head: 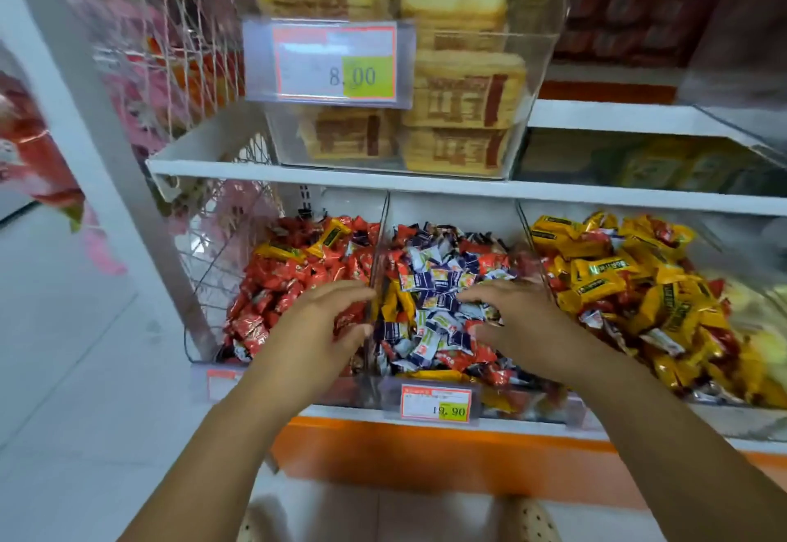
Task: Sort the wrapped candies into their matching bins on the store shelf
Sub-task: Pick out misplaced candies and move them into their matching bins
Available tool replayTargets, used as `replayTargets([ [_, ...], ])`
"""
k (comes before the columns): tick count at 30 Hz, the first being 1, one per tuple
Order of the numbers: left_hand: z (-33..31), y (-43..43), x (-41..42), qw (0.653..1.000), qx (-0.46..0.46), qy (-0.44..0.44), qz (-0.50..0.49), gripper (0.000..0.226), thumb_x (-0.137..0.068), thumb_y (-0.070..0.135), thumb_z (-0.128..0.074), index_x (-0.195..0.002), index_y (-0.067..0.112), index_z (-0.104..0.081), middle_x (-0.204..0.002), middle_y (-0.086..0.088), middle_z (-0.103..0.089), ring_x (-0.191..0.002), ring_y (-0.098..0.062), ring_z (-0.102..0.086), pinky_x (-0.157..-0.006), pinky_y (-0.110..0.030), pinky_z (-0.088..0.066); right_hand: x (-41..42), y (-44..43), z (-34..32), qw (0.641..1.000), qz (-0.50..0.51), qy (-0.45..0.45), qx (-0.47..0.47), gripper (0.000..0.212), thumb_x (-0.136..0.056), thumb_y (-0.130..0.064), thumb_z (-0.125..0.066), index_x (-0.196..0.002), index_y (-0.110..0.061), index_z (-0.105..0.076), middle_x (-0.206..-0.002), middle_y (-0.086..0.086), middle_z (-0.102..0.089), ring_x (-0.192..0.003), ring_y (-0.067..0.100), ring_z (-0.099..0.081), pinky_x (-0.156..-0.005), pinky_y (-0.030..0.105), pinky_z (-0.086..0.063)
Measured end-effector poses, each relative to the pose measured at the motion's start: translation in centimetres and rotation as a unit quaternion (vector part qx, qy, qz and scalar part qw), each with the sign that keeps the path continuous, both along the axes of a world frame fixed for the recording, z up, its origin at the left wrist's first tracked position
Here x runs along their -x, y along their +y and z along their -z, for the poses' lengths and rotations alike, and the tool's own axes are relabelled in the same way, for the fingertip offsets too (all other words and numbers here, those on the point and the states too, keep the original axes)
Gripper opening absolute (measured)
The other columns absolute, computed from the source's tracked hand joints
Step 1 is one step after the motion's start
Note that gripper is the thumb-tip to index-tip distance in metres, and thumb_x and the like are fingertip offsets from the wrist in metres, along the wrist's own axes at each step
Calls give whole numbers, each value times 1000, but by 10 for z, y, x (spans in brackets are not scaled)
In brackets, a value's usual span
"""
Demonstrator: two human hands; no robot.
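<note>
Three clear bins sit side by side on the lower shelf. The left bin [200,354] holds mostly red candies [277,281] with a few yellow ones [279,251] on top. The middle bin [385,217] holds blue-and-white candies [438,281] mixed with red and yellow ones. The right bin [521,217] holds mostly yellow candies [604,269] with some red and white ones among them. My left hand [323,320] hovers over the divider between left and middle bins, fingers spread, holding nothing. My right hand [515,320] reaches over the middle bin, fingers spread, empty.
An upper shelf [213,166] carries a clear box of yellow wafer packs [464,94] with a price tag [334,62]. Another price tag [436,403] hangs on the middle bin's front. A wire net with pink flowers [170,85] stands at the left. White floor lies at the left.
</note>
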State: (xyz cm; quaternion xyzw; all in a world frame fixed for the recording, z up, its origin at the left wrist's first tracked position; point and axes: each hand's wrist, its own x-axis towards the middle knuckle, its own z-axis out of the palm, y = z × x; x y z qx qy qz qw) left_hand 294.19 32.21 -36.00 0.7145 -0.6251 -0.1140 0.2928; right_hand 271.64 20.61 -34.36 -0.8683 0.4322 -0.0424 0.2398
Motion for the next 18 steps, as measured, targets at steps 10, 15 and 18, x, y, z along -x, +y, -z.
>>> replayTargets([
  [10,7,11,-35,998,-39,30,-43,42,-88,32,-66,-128,40,-55,-132,12,-54,-126,-10,-44,-104,-28,-37,-61,-1,39,992,-61,99,53,63,-77,-47,-74,-132,-35,-45,-144,-4,-25,-130,26,-25,-98,43,-41],
  [15,12,16,-44,997,-57,33,-49,41,-88,32,-67,-126,39,-57,-130,13,-55,-122,-8,-47,-102,-26,-38,-64,-15,42,997,-1,-10,76,13,-87,-17,-69,-89,-26,-59,-115,-4,-45,-108,21,-52,-80,28,-43],
  [18,13,18,-50,996,-57,45,-52,41,-87,28,-68,-127,37,-58,-130,13,-55,-121,-6,-47,-99,-20,-35,-56,-23,27,998,33,11,52,8,-87,-28,-69,-94,-30,-66,-121,-3,-52,-110,19,-51,-85,29,-41],
])
